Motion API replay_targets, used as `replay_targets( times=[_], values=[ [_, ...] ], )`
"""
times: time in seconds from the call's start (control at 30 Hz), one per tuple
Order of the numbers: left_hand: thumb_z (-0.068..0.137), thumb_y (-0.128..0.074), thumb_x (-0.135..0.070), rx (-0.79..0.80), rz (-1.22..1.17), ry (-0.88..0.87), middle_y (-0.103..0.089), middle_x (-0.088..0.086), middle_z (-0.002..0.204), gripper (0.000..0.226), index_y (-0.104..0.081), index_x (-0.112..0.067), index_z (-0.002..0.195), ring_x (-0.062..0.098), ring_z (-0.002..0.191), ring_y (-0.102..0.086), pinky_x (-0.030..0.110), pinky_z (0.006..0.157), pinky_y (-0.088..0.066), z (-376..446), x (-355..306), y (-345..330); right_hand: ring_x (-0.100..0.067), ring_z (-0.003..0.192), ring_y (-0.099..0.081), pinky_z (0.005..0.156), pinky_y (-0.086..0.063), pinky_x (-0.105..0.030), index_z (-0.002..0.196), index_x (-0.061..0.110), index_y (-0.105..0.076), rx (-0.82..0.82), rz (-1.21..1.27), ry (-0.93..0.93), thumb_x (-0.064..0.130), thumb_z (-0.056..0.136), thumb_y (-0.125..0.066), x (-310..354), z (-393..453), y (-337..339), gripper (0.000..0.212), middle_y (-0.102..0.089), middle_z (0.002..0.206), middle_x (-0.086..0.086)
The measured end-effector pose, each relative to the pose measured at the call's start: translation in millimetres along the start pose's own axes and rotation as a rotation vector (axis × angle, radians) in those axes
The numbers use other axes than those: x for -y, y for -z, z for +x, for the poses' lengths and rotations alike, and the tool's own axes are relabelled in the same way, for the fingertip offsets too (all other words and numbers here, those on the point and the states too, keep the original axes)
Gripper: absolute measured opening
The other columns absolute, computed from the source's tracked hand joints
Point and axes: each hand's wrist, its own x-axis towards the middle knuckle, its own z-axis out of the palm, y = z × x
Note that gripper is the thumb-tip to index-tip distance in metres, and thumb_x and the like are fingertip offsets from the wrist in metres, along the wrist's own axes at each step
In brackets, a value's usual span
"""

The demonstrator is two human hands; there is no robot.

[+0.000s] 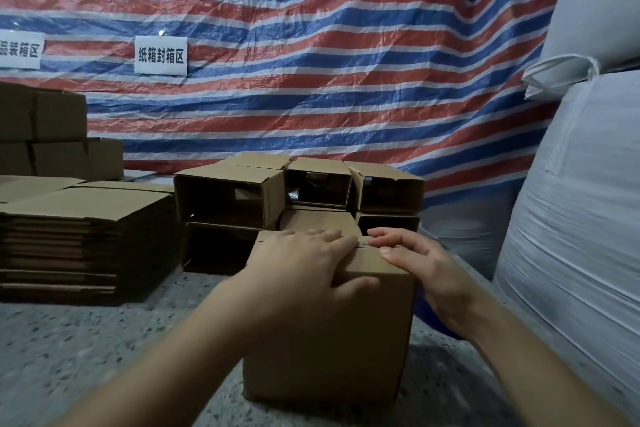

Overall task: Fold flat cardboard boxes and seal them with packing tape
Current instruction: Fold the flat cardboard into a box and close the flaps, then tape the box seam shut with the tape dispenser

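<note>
A brown cardboard box stands upright on the speckled floor in front of me, its top flaps folded down. My left hand lies flat on the top flaps, fingers straight, thumb over the front edge. My right hand rests at the box's right top edge, fingers extended over the flap seam. No tape roll is clearly in view; something blue shows behind the right hand.
A stack of flat cardboard boxes lies to the left. Several folded open boxes are piled behind the box. More boxes sit at far left. Large white sacks stand at the right. A striped tarp hangs behind.
</note>
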Motion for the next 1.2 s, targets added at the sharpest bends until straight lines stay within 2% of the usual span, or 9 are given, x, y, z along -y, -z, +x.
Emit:
replay_targets(
  times=[0.07, 0.17, 0.27, 0.4, 0.57, 0.73, 0.9, 1.07, 1.2],
  values=[
    [0.074, -0.005, -0.085, -0.03, 0.035, -0.019, -0.047, -0.009, 0.145, 0.087, -0.037, -0.04, 0.141, 0.016, 0.127, -0.05, 0.041, 0.096, -0.046, 1.8, 2.9, -2.7, -0.011, 0.112, -0.062, 0.087, -0.054, -0.028, 0.108, 0.026, -0.076, 0.052, 0.027, -0.048, 0.036, 0.077, -0.067, 3.8, 0.0, 4.8, 0.034, -0.063, 0.128, 0.011],
    [0.072, -0.003, -0.086, -0.041, 0.014, -0.042, -0.046, -0.011, 0.147, 0.09, -0.034, -0.042, 0.143, 0.016, 0.127, -0.051, 0.041, 0.094, -0.046, 3.6, 6.8, -4.7, -0.014, 0.124, -0.054, 0.106, -0.041, -0.039, 0.124, 0.029, -0.067, 0.016, -0.068, -0.102, 0.045, 0.09, -0.057, 7.5, 11.1, 21.8, 0.038, -0.061, 0.132, 0.006],
    [0.075, -0.006, -0.086, -0.022, 0.0, -0.022, -0.042, -0.013, 0.15, 0.086, -0.031, -0.042, 0.145, 0.015, 0.131, -0.047, 0.04, 0.098, -0.044, 2.8, 6.2, -5.0, -0.01, 0.096, -0.059, 0.074, -0.044, -0.027, 0.114, 0.018, -0.06, -0.281, -0.598, -0.193, 0.041, 0.099, -0.056, -4.5, 29.6, 45.7, 0.028, -0.062, 0.106, 0.004],
    [0.083, -0.014, -0.082, 0.006, 0.006, -0.017, -0.034, -0.013, 0.156, 0.079, -0.025, -0.041, 0.149, 0.012, 0.139, -0.037, 0.038, 0.105, -0.038, 3.0, 6.3, -4.6, -0.011, 0.073, -0.059, 0.057, -0.042, -0.025, 0.094, 0.019, -0.058, -0.152, -1.201, -0.469, 0.058, 0.094, -0.055, -43.8, 44.2, 57.6, 0.039, -0.061, 0.085, 0.004],
    [0.085, -0.016, -0.08, -0.002, -0.01, -0.023, -0.033, -0.012, 0.156, 0.076, -0.025, -0.04, 0.149, 0.012, 0.142, -0.033, 0.038, 0.109, -0.034, 1.9, 5.7, -4.8, -0.015, 0.084, -0.066, 0.078, -0.058, -0.03, 0.103, 0.019, -0.063, -0.176, -1.288, -0.575, 0.07, 0.086, -0.057, -81.1, 51.3, 53.1, 0.054, -0.068, 0.092, 0.002],
    [0.086, -0.015, -0.08, -0.013, 0.004, -0.028, -0.034, -0.012, 0.156, 0.077, -0.025, -0.039, 0.15, 0.012, 0.141, -0.034, 0.038, 0.109, -0.034, 2.1, 5.5, -6.2, -0.013, 0.081, -0.06, 0.058, -0.043, -0.025, 0.109, 0.022, -0.06, -0.192, -1.375, -0.6, 0.064, 0.091, -0.053, -88.1, 49.4, 46.3, 0.045, -0.064, 0.094, 0.004],
    [0.085, -0.013, -0.082, -0.003, -0.023, -0.023, -0.031, -0.011, 0.157, 0.079, -0.022, -0.04, 0.151, 0.012, 0.143, -0.031, 0.038, 0.11, -0.031, 0.8, 6.9, -6.2, -0.015, 0.076, -0.065, 0.063, -0.052, -0.028, 0.095, 0.016, -0.063, -0.251, -1.247, -0.468, 0.066, 0.093, -0.05, -75.2, 48.2, 57.1, 0.051, -0.067, 0.085, -0.001],
    [0.087, -0.004, -0.077, 0.046, -0.138, 0.011, -0.03, -0.011, 0.158, 0.079, -0.026, -0.037, 0.151, 0.008, 0.145, -0.027, 0.035, 0.11, -0.026, 1.1, 6.3, -2.3, -0.025, 0.066, -0.067, 0.055, -0.043, -0.028, 0.082, 0.006, -0.066, -0.438, -0.674, -0.169, 0.066, 0.084, -0.064, 12.2, 51.0, 73.5, 0.06, -0.071, 0.073, -0.011],
    [0.087, -0.008, -0.071, 0.08, -0.289, 0.077, -0.048, -0.006, 0.147, 0.075, -0.034, -0.032, 0.145, 0.015, 0.131, -0.046, 0.036, 0.098, -0.036, -0.3, 4.0, 5.7, -0.024, 0.067, -0.073, 0.056, -0.055, -0.029, 0.098, 0.007, -0.07, -0.144, -0.321, -0.068, 0.075, 0.058, -0.071, 91.0, 47.3, 74.7, 0.079, -0.077, 0.081, -0.009]
  ],
)
